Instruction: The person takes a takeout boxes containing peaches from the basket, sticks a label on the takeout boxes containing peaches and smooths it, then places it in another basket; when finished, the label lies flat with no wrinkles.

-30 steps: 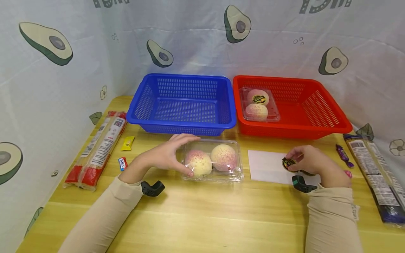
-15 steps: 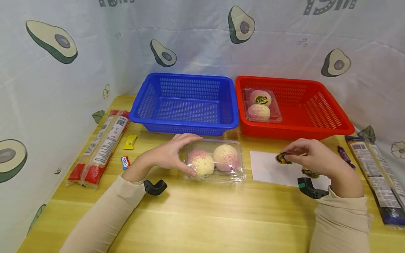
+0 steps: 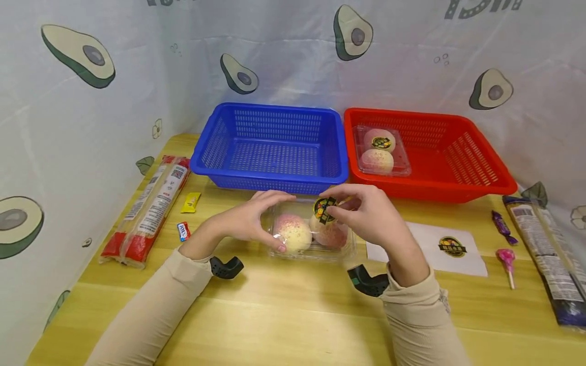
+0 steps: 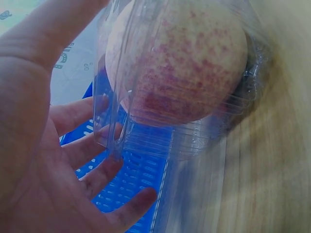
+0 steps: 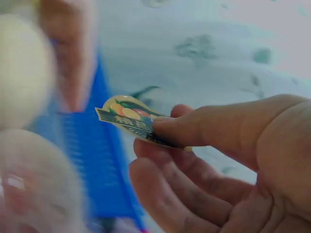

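Carrying sticker, right hand apparently reached clamshell.

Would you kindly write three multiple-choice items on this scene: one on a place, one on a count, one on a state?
1. Where is the sticker?
A. on the white sheet
B. pinched in the right hand
C. in the blue basket

2. How many clear boxes lie in the red basket?
A. one
B. two
C. none

3. What is the left hand doing?
A. lying flat on the table
B. holding a candy
C. gripping the clear box

Answers:
1 B, thumb and finger clamp it above the box.
2 A, one box of two peaches.
3 C, fingers curl round its end.
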The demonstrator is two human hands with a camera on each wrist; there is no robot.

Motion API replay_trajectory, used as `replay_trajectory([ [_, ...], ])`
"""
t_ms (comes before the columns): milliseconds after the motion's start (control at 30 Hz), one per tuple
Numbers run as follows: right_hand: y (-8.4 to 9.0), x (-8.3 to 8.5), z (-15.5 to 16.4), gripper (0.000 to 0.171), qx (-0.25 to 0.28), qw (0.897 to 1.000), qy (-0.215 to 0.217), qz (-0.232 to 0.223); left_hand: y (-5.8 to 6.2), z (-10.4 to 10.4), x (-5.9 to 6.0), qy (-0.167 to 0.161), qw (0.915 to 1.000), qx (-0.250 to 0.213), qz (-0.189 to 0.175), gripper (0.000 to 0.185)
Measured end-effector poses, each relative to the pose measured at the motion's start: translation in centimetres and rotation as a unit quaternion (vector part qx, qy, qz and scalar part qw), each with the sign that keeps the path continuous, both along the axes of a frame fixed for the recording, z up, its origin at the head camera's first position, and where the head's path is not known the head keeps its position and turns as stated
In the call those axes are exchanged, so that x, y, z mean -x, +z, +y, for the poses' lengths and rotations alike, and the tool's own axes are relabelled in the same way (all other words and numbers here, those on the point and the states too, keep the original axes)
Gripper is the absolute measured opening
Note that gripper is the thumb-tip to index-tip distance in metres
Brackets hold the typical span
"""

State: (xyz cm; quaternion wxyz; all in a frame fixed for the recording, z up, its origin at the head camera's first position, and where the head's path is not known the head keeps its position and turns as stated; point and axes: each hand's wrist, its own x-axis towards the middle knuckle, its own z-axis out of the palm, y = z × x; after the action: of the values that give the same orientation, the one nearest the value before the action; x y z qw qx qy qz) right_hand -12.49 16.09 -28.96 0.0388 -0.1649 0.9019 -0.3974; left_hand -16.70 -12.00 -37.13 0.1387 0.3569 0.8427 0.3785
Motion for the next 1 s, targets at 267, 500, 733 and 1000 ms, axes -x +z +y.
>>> replay_trajectory([
  [267,-1.8,1.0,-2.2,0.016,0.019,0.997,-0.045,-0.057,-0.2,-0.4,-0.1,0.007,1.0000,-0.003,-0.006,0.106],
  [500,-2.6,1.0,-2.3,0.013,-0.030,0.998,-0.046,-0.013,-0.2,0.0,0.2,0.001,1.0000,-0.004,0.001,0.105],
  [733,-3.0,0.9,-2.4,0.004,-0.134,0.990,-0.014,0.029,-0.1,0.1,0.1,0.001,0.9999,0.008,-0.009,0.105],
  [1000,-2.9,1.7,-1.0,0.009,-0.105,0.992,0.061,0.027,0.1,0.0,0.2,0.000,1.0000,0.004,-0.004,0.106],
])
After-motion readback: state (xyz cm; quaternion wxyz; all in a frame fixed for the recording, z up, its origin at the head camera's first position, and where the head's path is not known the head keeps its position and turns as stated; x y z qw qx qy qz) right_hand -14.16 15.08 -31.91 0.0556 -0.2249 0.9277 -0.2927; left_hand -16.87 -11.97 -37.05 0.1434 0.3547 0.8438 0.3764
